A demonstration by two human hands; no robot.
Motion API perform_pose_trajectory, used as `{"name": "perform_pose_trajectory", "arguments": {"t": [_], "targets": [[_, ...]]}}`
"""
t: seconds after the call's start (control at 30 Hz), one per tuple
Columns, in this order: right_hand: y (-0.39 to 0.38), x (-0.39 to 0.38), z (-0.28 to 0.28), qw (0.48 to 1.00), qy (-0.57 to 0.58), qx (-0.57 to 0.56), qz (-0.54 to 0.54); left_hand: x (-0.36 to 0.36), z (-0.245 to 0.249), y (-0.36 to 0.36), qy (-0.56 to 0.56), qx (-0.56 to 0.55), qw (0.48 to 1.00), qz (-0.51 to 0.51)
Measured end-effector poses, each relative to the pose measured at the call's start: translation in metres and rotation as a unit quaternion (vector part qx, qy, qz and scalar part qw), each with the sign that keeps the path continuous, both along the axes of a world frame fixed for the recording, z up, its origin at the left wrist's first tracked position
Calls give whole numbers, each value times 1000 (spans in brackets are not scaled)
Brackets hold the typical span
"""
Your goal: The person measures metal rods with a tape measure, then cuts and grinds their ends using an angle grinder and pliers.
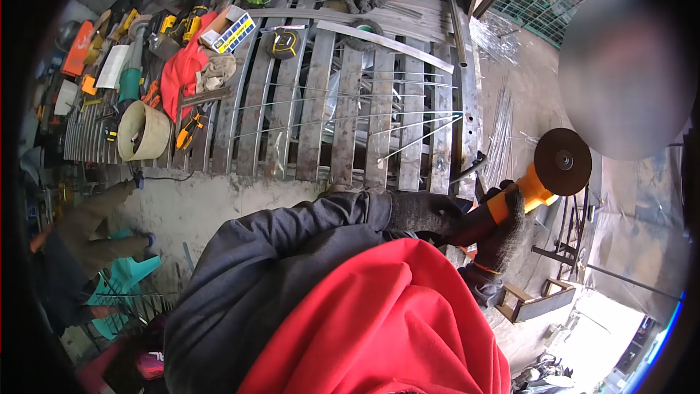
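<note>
Beside the near right corner of a slatted metal bench: one left arm, dark-sleeved, is bending at the elbow and lying across the body toward the right, with one orange-and-dark angle grinder slanting up and outward just past the bench end. One gloved right hand is wrapping its fingers firmly round the grinder's body behind the head; one gloved left hand is resting at the rear end, finger closure impossible to tell; one brown disc is facing the camera, apart from the bench.
</note>
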State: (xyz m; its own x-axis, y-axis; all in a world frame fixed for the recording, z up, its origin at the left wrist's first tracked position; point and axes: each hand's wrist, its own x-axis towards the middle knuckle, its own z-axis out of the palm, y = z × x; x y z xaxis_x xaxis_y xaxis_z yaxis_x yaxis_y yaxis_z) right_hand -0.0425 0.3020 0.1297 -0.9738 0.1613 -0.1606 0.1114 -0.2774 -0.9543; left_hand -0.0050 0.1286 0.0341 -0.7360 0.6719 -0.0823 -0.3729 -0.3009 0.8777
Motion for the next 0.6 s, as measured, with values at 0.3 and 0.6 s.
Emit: {"name": "perform_pose_trajectory", "arguments": {"t": [0.3, 0.6], "targets": [[1, 5, -6, 998, -10, 59, -15, -5, 41, -14, 94, -55, 994, -32], [-18, 7, 5, 998, -51, 0, 29, -3, 10, -8, 238, 55, 969, 34]]}}
